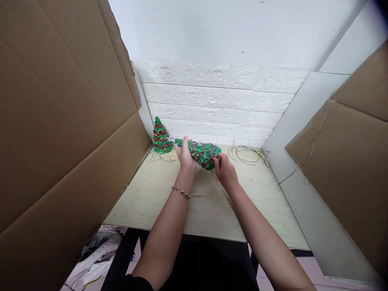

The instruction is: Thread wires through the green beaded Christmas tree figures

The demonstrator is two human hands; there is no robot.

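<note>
A green tree (pixel 201 153) is held on its side above the table (pixel 169 202), gripped near the top by the left hand (pixel 185 157) and at the base by the right hand (pixel 224 169). The trailing wire (pixel 209 193) could be snagged, or the standing tree (pixel 160 137) toppled.

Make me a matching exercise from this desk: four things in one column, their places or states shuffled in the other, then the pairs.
1. standing tree
2. tilted tree
3. wire coil
4. bracelet

a. on the left wrist
b. held in both hands
c. upright, at the desk's back left
d. lying on the desk at the back right

Pairs: 1-c, 2-b, 3-d, 4-a
</note>
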